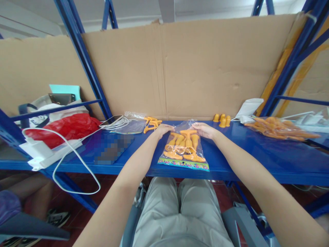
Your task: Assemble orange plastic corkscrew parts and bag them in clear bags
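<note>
A clear plastic bag (pixel 185 126) packed with orange pieces is positioned with its crumpled, narrower end pointing toward the back edge of the blue tabletop (pixel 216 154). Its wider end reaches the tabletop's front edge and carries a printed strip (pixel 183 164) in blue and green with small pink marks, too small to read. Inside, several orange pieces (pixel 189 140) crowd together, one T-shaped and upright in the bag; two winged pieces (pixel 194 157) lie crosswise beside the strip.
</note>
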The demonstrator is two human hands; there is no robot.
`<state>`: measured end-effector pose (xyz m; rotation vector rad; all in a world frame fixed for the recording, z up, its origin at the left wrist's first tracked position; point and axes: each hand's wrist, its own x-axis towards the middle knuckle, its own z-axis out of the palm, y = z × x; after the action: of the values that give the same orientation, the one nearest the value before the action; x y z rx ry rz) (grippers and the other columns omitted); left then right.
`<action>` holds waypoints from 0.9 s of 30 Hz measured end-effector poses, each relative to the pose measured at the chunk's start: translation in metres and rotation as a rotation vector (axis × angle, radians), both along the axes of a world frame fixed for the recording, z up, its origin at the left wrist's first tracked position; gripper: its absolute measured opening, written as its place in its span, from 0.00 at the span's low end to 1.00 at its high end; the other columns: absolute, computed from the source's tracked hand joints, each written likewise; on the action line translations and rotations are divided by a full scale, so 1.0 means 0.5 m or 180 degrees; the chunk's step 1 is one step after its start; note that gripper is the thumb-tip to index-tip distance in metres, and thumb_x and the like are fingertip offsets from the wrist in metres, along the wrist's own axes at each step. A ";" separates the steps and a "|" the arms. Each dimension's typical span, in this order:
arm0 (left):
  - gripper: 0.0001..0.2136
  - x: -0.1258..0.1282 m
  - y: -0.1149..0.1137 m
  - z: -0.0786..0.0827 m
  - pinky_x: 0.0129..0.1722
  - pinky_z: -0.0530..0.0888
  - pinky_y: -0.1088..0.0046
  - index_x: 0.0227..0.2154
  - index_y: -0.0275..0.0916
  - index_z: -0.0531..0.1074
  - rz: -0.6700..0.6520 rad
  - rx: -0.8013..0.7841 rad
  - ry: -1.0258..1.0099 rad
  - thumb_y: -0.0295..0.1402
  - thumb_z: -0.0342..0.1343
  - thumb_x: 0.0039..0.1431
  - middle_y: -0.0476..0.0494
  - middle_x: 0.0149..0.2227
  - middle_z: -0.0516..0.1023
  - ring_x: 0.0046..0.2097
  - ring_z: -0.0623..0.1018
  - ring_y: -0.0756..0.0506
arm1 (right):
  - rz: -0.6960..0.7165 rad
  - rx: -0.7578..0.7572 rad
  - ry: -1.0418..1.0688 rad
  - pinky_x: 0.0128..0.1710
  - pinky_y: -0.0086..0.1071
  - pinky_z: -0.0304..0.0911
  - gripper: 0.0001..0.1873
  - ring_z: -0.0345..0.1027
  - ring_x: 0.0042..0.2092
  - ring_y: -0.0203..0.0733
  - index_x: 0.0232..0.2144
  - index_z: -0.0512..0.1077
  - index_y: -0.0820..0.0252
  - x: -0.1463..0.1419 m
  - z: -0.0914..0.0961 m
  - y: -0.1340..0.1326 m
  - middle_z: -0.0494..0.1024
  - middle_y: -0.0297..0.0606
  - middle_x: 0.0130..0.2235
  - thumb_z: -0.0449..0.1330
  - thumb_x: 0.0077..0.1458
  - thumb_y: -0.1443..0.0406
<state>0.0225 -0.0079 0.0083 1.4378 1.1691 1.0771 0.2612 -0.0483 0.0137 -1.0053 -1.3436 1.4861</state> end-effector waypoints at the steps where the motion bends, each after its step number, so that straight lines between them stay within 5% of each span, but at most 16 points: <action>1: 0.09 0.000 0.000 0.000 0.50 0.73 0.63 0.18 0.36 0.76 -0.0001 0.0013 0.0017 0.29 0.72 0.33 0.44 0.23 0.80 0.38 0.80 0.41 | 0.0004 -0.0004 0.0001 0.39 0.31 0.70 0.08 0.76 0.32 0.37 0.26 0.72 0.61 -0.001 0.001 -0.001 0.80 0.38 0.27 0.61 0.58 0.68; 19: 0.05 -0.014 0.005 0.010 0.53 0.70 0.70 0.19 0.39 0.73 0.0326 0.0143 0.0074 0.24 0.60 0.45 0.45 0.28 0.83 0.49 0.79 0.43 | -0.0671 -0.0171 -0.0392 0.34 0.30 0.72 0.07 0.73 0.25 0.34 0.26 0.72 0.62 0.026 0.007 0.011 0.81 0.40 0.28 0.63 0.57 0.71; 27: 0.12 -0.015 -0.003 0.003 0.51 0.73 0.62 0.20 0.36 0.75 -0.0167 0.0012 0.0058 0.31 0.73 0.33 0.41 0.26 0.81 0.41 0.81 0.40 | -0.0104 -0.0233 -0.0505 0.35 0.25 0.71 0.04 0.75 0.29 0.34 0.28 0.76 0.64 0.036 0.001 0.012 0.81 0.39 0.29 0.67 0.50 0.74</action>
<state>0.0150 -0.0092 0.0100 1.4761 1.1367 1.0325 0.2792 -0.0423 0.0141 -1.2078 -1.3847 1.4654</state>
